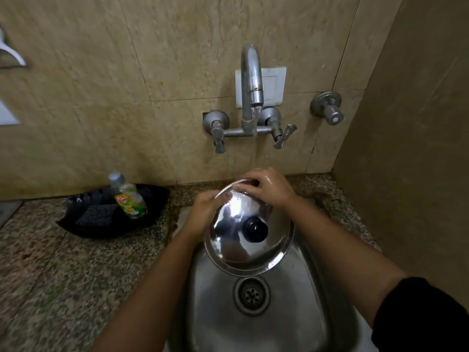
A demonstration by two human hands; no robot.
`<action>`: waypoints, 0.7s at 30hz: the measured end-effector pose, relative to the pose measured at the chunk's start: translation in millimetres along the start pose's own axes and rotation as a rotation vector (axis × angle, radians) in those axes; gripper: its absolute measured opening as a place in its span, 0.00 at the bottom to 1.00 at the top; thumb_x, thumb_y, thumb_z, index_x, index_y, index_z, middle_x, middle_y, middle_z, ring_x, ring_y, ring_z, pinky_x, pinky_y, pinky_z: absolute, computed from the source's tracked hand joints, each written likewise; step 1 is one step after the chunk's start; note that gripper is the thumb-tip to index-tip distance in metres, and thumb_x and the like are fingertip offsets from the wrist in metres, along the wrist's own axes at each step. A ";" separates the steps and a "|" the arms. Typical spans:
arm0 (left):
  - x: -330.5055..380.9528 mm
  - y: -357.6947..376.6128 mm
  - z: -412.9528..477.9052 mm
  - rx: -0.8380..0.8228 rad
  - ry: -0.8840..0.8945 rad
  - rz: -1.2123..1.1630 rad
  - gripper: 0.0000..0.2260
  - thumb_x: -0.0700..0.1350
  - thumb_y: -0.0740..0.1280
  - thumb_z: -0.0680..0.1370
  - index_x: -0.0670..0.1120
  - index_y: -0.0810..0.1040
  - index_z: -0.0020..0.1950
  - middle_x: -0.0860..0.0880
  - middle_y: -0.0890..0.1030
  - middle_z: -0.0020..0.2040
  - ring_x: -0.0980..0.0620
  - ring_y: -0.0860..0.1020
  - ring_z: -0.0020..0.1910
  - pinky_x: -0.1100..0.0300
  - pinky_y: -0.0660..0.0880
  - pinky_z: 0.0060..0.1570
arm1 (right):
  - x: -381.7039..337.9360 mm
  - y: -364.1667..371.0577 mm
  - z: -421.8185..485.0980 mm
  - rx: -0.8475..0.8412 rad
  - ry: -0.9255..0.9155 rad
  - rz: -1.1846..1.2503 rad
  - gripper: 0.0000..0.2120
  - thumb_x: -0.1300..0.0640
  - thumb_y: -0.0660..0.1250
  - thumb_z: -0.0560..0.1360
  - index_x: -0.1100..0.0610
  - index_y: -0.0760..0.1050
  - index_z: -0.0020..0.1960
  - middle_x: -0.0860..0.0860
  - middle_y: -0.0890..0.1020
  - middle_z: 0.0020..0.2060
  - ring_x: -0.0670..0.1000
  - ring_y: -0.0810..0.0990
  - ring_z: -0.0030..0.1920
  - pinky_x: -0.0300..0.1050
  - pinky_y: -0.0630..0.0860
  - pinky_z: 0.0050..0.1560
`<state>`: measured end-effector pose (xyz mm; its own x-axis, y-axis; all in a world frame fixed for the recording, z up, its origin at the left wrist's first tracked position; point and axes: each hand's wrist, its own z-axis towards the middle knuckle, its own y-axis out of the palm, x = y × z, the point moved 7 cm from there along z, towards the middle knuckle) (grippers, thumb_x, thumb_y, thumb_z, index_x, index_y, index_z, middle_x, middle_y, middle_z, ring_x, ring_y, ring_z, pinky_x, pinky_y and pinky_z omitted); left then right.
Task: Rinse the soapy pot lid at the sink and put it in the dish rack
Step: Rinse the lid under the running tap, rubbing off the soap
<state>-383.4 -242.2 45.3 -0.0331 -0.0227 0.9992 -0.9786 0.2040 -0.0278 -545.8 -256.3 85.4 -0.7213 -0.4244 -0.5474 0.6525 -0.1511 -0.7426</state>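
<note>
Forearms enter from the lower edge, one dark sleeve (pixel 418 313) on the right. Pot lid (pixel 248 232) is held tilted, knob up, above the steel sink (pixel 291 301), its far rim under the stream from the tap (pixel 251 80). Left hand (pixel 205 212) has its grip clamped on the left rim; right hand (pixel 269 188) pinches the far rim. Rinsing is judged in progress. Next move calls for turning the lid under the water. No dish rack is in view.
</note>
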 end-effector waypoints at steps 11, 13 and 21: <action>-17.9 2.9 -4.3 0.045 -0.105 -0.199 0.08 0.43 0.67 0.77 0.40 0.82 0.44 0.42 0.83 0.40 0.45 0.81 0.39 0.52 0.77 0.45 | 10.3 -2.2 -3.9 0.089 0.120 0.009 0.15 0.41 0.66 0.74 0.51 0.82 0.48 0.47 0.83 0.40 0.48 0.80 0.40 0.48 0.76 0.42; -28.0 -2.9 -6.8 0.114 -0.129 -0.313 0.09 0.44 0.66 0.78 0.39 0.82 0.48 0.41 0.84 0.42 0.44 0.82 0.41 0.51 0.79 0.46 | 32.4 -9.0 -21.2 0.254 0.234 -0.031 0.14 0.47 0.60 0.79 0.52 0.79 0.57 0.50 0.83 0.50 0.52 0.80 0.50 0.50 0.76 0.51; -58.0 -22.1 -10.1 0.396 -0.205 -0.469 0.11 0.49 0.67 0.77 0.41 0.81 0.46 0.43 0.83 0.40 0.44 0.81 0.42 0.54 0.78 0.43 | -12.2 60.2 -132.1 0.030 -0.088 -0.328 0.25 0.54 0.52 0.80 0.55 0.55 0.77 0.50 0.57 0.77 0.49 0.52 0.77 0.51 0.55 0.74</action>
<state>-357.8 -235.5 -11.7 0.4167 -0.2159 0.8830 -0.8980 -0.2487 0.3629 -528.4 -142.3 -3.6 -0.8720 -0.4237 -0.2450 0.3963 -0.3175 -0.8615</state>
